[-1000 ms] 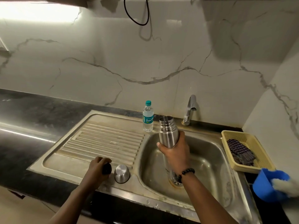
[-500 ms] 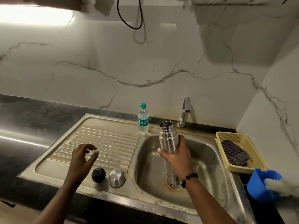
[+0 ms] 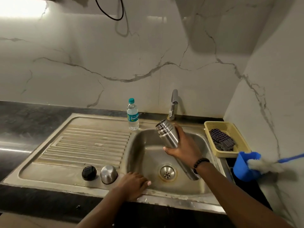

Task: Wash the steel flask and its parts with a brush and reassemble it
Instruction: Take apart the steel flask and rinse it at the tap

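Observation:
My right hand (image 3: pixel 183 146) grips the open steel flask (image 3: pixel 167 135) around its middle and holds it tilted over the sink basin (image 3: pixel 143 155), mouth up and to the left, below the tap (image 3: pixel 173 104). The flask's black stopper (image 3: pixel 89 172) and steel cup lid (image 3: pixel 108 174) stand side by side on the drainboard's front edge. My left hand (image 3: pixel 134 184) rests flat on the sink's front rim, just right of the cup lid, fingers straight. A white bottle brush (image 3: pixel 264 165) with a blue handle lies in a blue holder (image 3: pixel 245 168) at the far right.
A small plastic water bottle (image 3: pixel 132 115) stands at the back of the ribbed drainboard (image 3: pixel 88 143). A yellow basket (image 3: pixel 230 125) with a dark checked cloth (image 3: pixel 222 142) sits right of the sink. The drain strainer (image 3: pixel 167 172) is uncovered. Marble walls close the back and right.
My left hand let go of the black stopper on the drainboard, then moved right onto the sink's front rim. My right hand lifted the flask off the drain and tilted it.

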